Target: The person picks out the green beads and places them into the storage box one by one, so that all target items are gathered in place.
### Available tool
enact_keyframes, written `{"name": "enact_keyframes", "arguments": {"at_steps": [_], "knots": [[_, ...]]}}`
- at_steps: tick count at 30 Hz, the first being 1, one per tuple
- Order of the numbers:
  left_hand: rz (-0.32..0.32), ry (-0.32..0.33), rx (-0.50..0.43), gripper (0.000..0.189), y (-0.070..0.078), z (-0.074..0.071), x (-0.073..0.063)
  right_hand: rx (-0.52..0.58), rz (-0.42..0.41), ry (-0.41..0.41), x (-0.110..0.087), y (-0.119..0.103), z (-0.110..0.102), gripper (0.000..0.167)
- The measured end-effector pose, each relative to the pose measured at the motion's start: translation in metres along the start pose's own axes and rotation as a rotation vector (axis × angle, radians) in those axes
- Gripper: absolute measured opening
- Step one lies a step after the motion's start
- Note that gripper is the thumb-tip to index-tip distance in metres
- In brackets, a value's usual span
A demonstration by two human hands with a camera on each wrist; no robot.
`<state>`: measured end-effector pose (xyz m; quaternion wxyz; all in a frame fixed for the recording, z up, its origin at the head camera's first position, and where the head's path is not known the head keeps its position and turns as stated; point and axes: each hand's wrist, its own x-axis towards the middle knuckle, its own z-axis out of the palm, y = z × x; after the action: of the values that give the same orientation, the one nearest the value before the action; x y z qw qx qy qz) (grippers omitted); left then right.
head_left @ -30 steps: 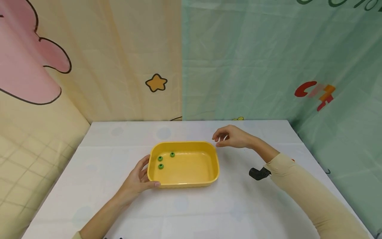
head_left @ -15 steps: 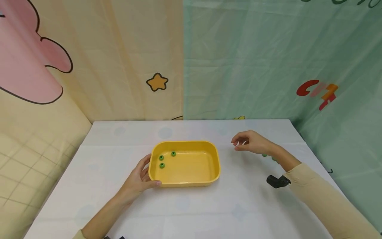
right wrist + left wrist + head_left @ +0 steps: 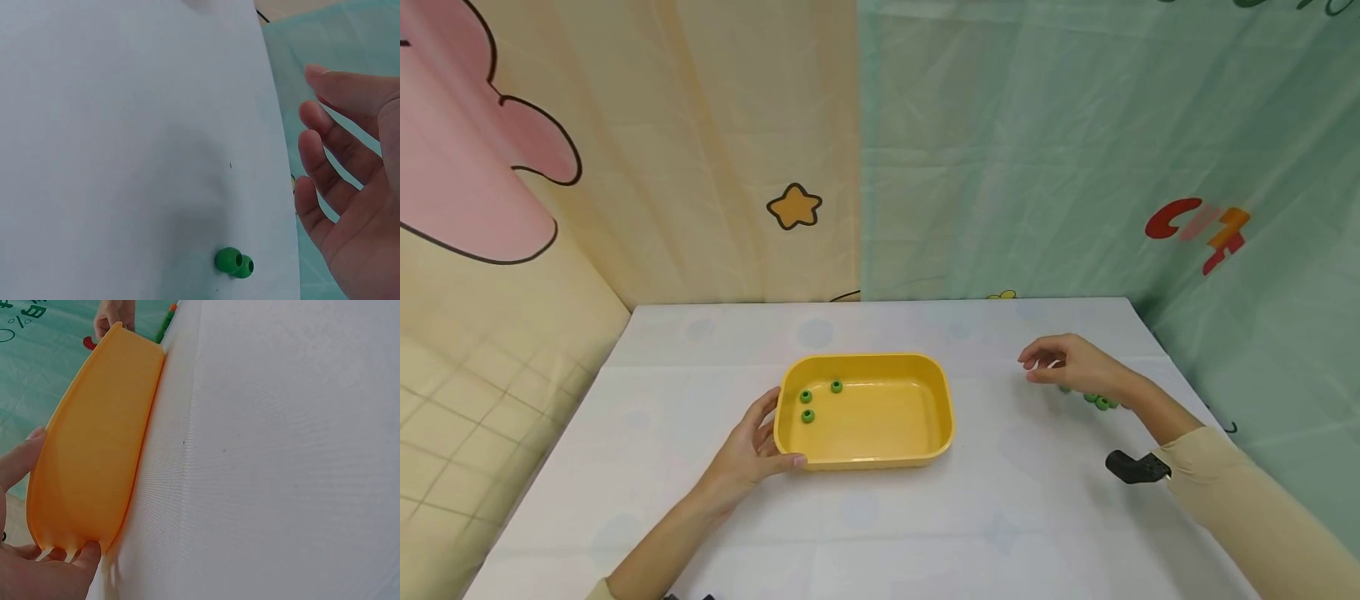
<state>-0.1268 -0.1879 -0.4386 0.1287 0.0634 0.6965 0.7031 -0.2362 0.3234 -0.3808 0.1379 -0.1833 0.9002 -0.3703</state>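
A shallow yellow tray (image 3: 880, 425) sits on the table, with three small green beads (image 3: 807, 416) inside near its left end. My left hand (image 3: 748, 450) grips the tray's left end, thumb on the near rim and fingers against the side; the left wrist view shows them on the tray wall (image 3: 94, 444). To the tray's right, my right hand (image 3: 1078, 364) hovers over the table with loosely bent fingers and nothing between them. More green beads (image 3: 1102, 402) lie under and behind its wrist, partly hidden. Two green beads (image 3: 229, 260) show in the right wrist view.
A white cloth (image 3: 925, 533) covers the table. Printed curtains (image 3: 992, 167) hang behind and along both sides. A black device (image 3: 1135, 467) is at the right sleeve's cuff. Past the tray in the left wrist view lies a small orange item (image 3: 173, 307) by green ones.
My right hand has moved right, away from the tray's far right corner, toward the green beads on the table. The left hand, the tray and its three beads stay in place.
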Motion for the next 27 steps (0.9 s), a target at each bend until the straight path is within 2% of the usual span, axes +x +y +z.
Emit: {"name": "enact_keyframes", "arguments": {"at_steps": [3,10,17,27], "knots": [[0.002,0.002,0.002,0.111,0.000,0.001,0.000,0.021,0.030,0.011,-0.009,0.006,-0.004,0.031],[-0.015,0.014,0.007,0.112,0.001,0.001,0.000,0.028,0.017,0.061,-0.032,0.032,-0.008,0.028],[-0.005,0.009,0.018,0.110,0.000,0.001,0.001,0.007,0.031,0.113,-0.059,0.059,-0.015,0.027],[-0.003,0.019,0.022,0.112,0.000,0.002,0.000,-0.002,0.119,0.152,-0.091,0.093,-0.018,0.033]]}}
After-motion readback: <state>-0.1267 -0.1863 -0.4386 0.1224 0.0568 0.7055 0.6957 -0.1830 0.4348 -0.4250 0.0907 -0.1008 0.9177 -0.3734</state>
